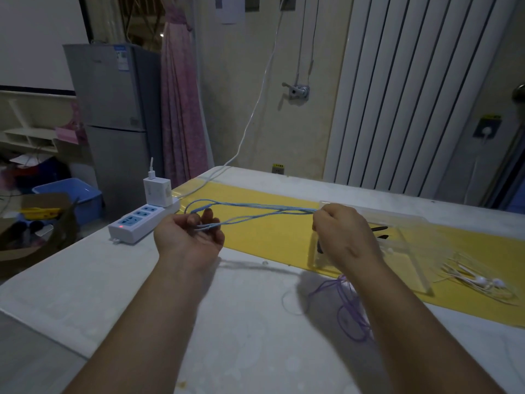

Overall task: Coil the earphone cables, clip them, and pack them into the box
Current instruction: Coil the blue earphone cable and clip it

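Left hand (189, 237) and right hand (343, 237) grip one blue cable (295, 210) (one purple cable (341, 308) nearby).

The scene is dim, with a cool grey cast. Soft light from above and ahead throws blurry shadows of the right hand (345, 237) and the blue cable (255, 206) onto the bench (127, 280). The clear box (403, 223) and white earphones (480, 282) look smeared. The radiator (412, 95) leans with wide-angle bending toward the right edge.

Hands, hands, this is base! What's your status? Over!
Left hand and right hand each hold blue earphone cable, stretched between them. Not clipped yet. Purple cable lies loose by right arm. Over.
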`<control>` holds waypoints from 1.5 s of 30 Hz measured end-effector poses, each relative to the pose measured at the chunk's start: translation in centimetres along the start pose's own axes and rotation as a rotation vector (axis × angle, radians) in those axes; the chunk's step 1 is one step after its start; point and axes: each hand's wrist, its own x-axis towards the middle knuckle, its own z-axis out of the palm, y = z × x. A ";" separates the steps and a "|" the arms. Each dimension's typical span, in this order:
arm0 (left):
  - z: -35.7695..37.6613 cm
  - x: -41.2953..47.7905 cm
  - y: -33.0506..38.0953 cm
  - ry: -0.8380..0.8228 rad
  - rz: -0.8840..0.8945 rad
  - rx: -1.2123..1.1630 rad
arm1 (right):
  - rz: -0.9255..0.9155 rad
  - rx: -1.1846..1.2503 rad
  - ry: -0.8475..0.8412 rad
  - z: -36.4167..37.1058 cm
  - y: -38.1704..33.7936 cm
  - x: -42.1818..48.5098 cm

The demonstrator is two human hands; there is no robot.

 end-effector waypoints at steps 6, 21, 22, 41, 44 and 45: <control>0.3 0.7 0.3 -0.106 0.094 -0.063 | -0.048 0.213 -0.105 -0.2 -0.4 -0.2; 0.5 1.1 0.0 -0.141 0.140 -0.070 | -0.130 -0.258 -0.174 1.3 -0.3 -0.3; 0.5 0.9 -0.1 -0.165 0.119 -0.065 | -0.138 -0.274 -0.200 1.5 -0.5 -0.5; 1.0 0.1 -1.7 -0.203 0.086 0.277 | -0.049 0.013 -0.185 2.4 0.2 0.1; 1.2 0.0 -1.4 -0.191 0.136 0.221 | -0.073 -0.069 -0.259 1.3 -0.2 -0.4; 1.2 0.1 -1.1 -0.172 0.160 0.173 | -0.089 -0.089 -0.293 1.0 -0.3 -0.7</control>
